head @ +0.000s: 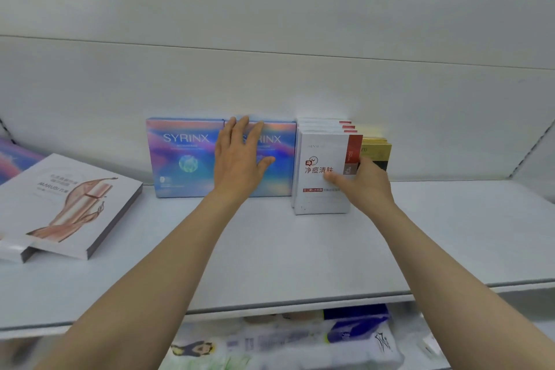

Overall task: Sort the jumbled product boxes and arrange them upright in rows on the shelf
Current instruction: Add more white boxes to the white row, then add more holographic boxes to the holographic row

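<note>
Nearest, below the front lip of the pale grey shelf board [270,255], blurred soft packs in blue and white [330,336] lie on a lower level. On the board's left side a flat white box printed with a rose-gold swirl [69,204] lies face-up on another white box [12,251], both not yet stood up, and a strip of an iridescent box [15,159] shows behind them at the edge. Further back the left hand [240,162] lies flat, fingers straight and spread, against the right-hand iridescent blue SYRINX box [279,156], probably to keep it upright and level with the left-hand SYRINX box [183,159] beside it. The right hand [363,186] holds the row of upright white boxes with red side bands [321,177]: the thumb presses the front face, the fingers reach round the right side out of sight, likely squaring the row. Just right of it stand gold and black boxes [377,150]. Behind everything rises a plain white back panel [270,84], with slanted shelf brackets [531,153] at the sides.
</note>
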`<state>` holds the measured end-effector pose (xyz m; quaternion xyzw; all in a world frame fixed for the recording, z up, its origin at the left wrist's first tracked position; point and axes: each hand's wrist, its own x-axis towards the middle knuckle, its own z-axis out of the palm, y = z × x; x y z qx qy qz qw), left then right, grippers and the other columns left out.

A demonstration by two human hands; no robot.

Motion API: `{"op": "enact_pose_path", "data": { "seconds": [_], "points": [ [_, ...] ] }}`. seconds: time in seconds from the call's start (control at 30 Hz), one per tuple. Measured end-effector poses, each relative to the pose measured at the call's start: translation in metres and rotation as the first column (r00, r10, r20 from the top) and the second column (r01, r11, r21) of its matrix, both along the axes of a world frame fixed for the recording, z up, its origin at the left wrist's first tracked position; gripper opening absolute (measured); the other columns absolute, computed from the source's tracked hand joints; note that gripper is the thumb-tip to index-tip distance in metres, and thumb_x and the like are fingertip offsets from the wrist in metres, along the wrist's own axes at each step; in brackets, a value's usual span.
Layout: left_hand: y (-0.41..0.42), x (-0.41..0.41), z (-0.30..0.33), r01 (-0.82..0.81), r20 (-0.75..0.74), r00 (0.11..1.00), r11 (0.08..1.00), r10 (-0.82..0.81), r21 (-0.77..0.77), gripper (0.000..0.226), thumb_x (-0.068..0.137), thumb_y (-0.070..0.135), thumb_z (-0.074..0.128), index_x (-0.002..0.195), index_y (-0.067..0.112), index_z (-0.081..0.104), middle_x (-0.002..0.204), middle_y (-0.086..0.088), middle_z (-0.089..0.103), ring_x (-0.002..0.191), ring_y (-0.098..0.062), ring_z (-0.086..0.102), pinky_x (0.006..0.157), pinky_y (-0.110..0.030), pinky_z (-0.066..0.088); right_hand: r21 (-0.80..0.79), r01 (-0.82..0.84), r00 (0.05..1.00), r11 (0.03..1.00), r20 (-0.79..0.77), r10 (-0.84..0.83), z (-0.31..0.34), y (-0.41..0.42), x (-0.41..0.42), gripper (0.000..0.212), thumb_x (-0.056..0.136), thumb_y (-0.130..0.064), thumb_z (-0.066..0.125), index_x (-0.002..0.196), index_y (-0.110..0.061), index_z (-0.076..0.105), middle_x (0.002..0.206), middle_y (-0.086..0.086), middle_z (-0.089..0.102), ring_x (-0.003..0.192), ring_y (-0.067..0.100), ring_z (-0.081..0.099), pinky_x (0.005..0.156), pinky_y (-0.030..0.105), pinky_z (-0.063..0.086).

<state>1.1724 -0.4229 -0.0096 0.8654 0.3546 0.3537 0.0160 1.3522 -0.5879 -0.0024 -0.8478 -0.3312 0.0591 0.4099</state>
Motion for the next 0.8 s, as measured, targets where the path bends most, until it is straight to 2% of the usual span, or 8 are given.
{"op": "enact_pose_path", "data": {
  "seconds": [0.1, 0.17, 0.27, 0.4, 0.5, 0.6, 0.7, 0.8],
  "points": [
    [-0.015, -0.007, 0.015, 0.019, 0.015, 1.0, 0.993, -0.018, -0.116, 0.073, 0.09, 0.044, 0.063, 0.15, 0.021, 0.03, 0.159, -0.009, 0.023, 0.147, -0.028, 0.012, 0.12, -0.042, 0.016, -0.063, -0.024, 1.0, 0.998, 0.003, 0.024, 0.014, -0.01, -0.002, 0.057, 0.08, -0.051, 0.076, 0.122, -0.02, 0.055, 0.121, -0.003, 0.064, 0.109, 0.023, 0.061, 0.086, 0.042, 0.055],
    [-0.029, -0.019, 0.026, 0.052, 0.063, 0.997, 0.977, -0.039, -0.206, 0.073, 0.088, 0.042, 0.066, 0.149, 0.02, 0.032, 0.155, -0.009, 0.029, 0.143, -0.028, 0.021, 0.115, -0.04, 0.023, -0.079, -0.009, 0.997, 0.997, 0.077, 0.015, 0.026, -0.022, -0.005, 0.054, 0.084, -0.053, 0.069, 0.12, -0.017, 0.054, 0.117, 0.001, 0.065, 0.103, 0.026, 0.062, 0.079, 0.038, 0.052],
    [-0.059, -0.05, 0.041, 0.093, 0.124, 0.991, 0.945, -0.056, -0.315, 0.07, 0.086, 0.04, 0.068, 0.146, 0.02, 0.038, 0.149, -0.007, 0.037, 0.138, -0.025, 0.031, 0.11, -0.037, 0.029, -0.08, -0.001, 0.976, 0.997, 0.215, 0.018, 0.052, -0.046, -0.018, 0.049, 0.088, -0.052, 0.06, 0.119, -0.015, 0.053, 0.112, 0.005, 0.064, 0.1, 0.029, 0.062, 0.079, 0.039, 0.05],
    [-0.111, -0.111, 0.052, 0.077, 0.18, 0.984, 0.92, -0.007, -0.385, 0.065, 0.084, 0.039, 0.071, 0.141, 0.024, 0.045, 0.145, -0.001, 0.045, 0.133, -0.018, 0.041, 0.107, -0.03, 0.031, -0.022, -0.235, 0.945, 0.972, 0.229, 0.233, 0.078, -0.071, -0.058, 0.04, 0.093, -0.046, 0.056, 0.127, -0.024, 0.059, 0.123, -0.006, 0.065, 0.107, 0.018, 0.061, 0.077, 0.03, 0.046],
    [-0.156, -0.168, 0.05, 0.041, 0.258, 0.963, 0.9, 0.081, -0.433, 0.058, 0.082, 0.037, 0.074, 0.135, 0.026, 0.053, 0.137, 0.004, 0.053, 0.123, -0.013, 0.05, 0.105, -0.031, 0.039, 0.063, -0.443, 0.882, 0.894, 0.212, 0.422, 0.077, -0.085, -0.107, 0.042, 0.094, -0.044, 0.06, 0.131, -0.026, 0.058, 0.124, -0.008, 0.062, 0.111, 0.011, 0.059, 0.091, 0.029, 0.047],
    [-0.195, -0.223, 0.041, 0.028, 0.323, 0.933, 0.865, 0.157, -0.501, 0.052, 0.082, 0.03, 0.076, 0.13, 0.024, 0.057, 0.13, 0.004, 0.058, 0.116, -0.009, 0.055, 0.1, -0.033, 0.046, 0.08, -0.611, 0.785, 0.788, 0.189, 0.59, 0.057, -0.096, -0.164, 0.039, 0.092, -0.041, 0.063, 0.128, -0.028, 0.06, 0.125, -0.011, 0.062, 0.108, 0.006, 0.06, 0.093, 0.025, 0.044],
    [-0.226, -0.279, 0.028, -0.019, 0.341, 0.911, 0.85, 0.231, -0.526, 0.047, 0.081, 0.029, 0.076, 0.125, 0.025, 0.06, 0.126, 0.006, 0.06, 0.114, -0.007, 0.056, 0.093, -0.026, 0.048, 0.07, -0.704, 0.708, 0.707, 0.146, 0.691, 0.033, -0.104, -0.222, 0.041, 0.091, -0.043, 0.064, 0.129, -0.03, 0.058, 0.128, -0.011, 0.062, 0.111, 0.004, 0.059, 0.098, 0.03, 0.047],
    [-0.248, -0.335, 0.011, -0.082, 0.331, 0.896, 0.842, 0.296, -0.533, 0.046, 0.081, 0.028, 0.076, 0.125, 0.025, 0.061, 0.124, 0.007, 0.06, 0.114, -0.007, 0.056, 0.096, -0.029, 0.048, 0.008, -0.779, 0.621, 0.627, 0.157, 0.768, 0.009, -0.105, -0.279, 0.042, 0.092, -0.043, 0.063, 0.131, -0.029, 0.058, 0.13, -0.008, 0.061, 0.116, 0.007, 0.058, 0.101, 0.035, 0.048]
  ]
}}
